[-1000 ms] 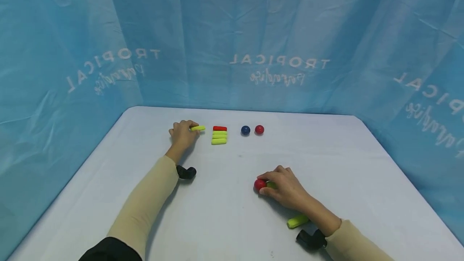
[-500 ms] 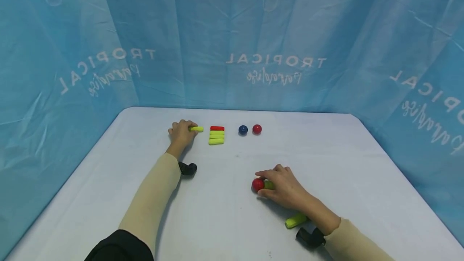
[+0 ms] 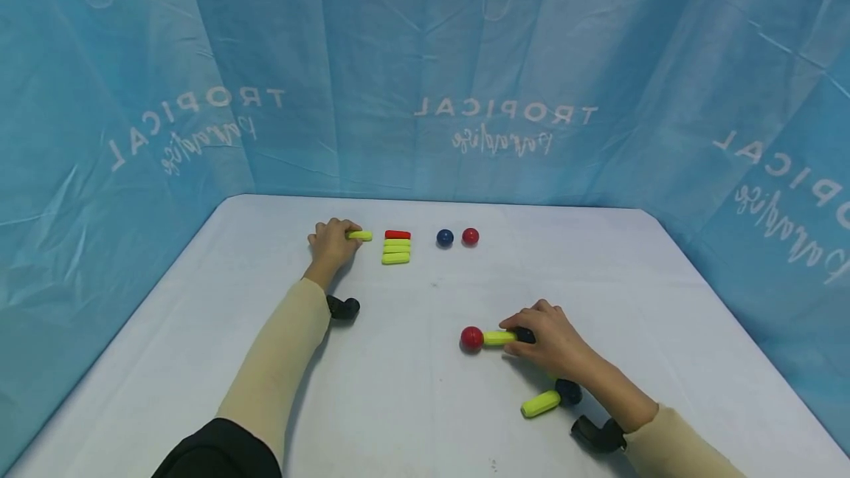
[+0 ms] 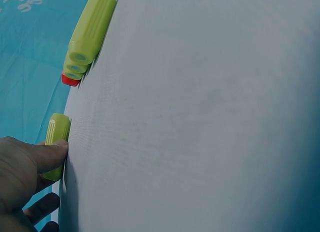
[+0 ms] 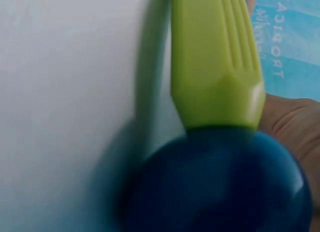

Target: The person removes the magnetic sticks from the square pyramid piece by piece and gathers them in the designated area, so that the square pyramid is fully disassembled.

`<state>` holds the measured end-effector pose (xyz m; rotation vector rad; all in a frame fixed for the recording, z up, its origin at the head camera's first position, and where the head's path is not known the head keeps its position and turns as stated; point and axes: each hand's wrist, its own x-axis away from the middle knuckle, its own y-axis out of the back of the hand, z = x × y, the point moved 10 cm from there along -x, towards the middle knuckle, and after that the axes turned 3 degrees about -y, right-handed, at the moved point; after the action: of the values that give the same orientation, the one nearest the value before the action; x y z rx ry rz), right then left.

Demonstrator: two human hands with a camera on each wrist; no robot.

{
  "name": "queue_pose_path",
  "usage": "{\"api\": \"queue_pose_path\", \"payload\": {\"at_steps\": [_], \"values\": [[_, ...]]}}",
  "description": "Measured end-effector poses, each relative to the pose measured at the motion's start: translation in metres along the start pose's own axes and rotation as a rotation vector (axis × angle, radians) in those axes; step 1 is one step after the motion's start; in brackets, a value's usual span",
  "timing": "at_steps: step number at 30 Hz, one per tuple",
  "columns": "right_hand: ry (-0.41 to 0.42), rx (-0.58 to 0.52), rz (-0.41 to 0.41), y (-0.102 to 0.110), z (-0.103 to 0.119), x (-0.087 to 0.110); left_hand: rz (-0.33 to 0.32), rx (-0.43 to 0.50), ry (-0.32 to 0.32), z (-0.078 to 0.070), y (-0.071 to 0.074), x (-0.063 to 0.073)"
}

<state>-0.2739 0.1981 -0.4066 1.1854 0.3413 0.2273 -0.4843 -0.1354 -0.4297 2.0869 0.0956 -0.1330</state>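
At the far left of the table, my left hand [image 3: 334,243] pinches a yellow-green building stick [image 4: 59,124] between thumb and fingers. To its right lie a red stick [image 3: 398,234] and several yellow-green sticks [image 3: 395,258] in a row. My right hand [image 3: 554,341] has finger and thumb curled round a dark blue ball [image 3: 524,336] at the end of a yellow-green stick [image 3: 498,338]. A red ball [image 3: 471,338] sits at that stick's left end. Below the right wrist, another yellow-green stick [image 3: 541,404] joins a second dark blue ball [image 3: 568,392], both large in the right wrist view.
A loose blue ball [image 3: 445,238] and a red ball [image 3: 470,236] stand near the back of the white table [image 3: 372,389]. Blue printed cloth [image 3: 425,153] hangs behind and along both sides.
My right hand has shifted right, from the red ball to the dark blue ball, uncovering the stick between them. The second blue ball now shows below the wrist. My left hand stays put.
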Motion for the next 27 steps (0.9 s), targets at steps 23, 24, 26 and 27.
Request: {"api": "queue_pose_path", "payload": {"at_steps": [23,24,26,27], "values": [[0.12,-0.054,-0.002,-0.012,0.028,-0.008,0.179,0.353,-0.351,-0.109,-0.008,0.166],[0.121,-0.054,0.0,-0.013,0.03,-0.009,0.21,0.351,-0.367,-0.114,-0.014,0.176],[0.126,-0.055,-0.003,-0.014,0.035,-0.01,0.251,0.347,-0.4,-0.123,-0.022,0.193],[0.129,-0.054,-0.006,-0.015,0.037,-0.01,0.263,0.349,-0.413,-0.126,-0.026,0.199]]}}
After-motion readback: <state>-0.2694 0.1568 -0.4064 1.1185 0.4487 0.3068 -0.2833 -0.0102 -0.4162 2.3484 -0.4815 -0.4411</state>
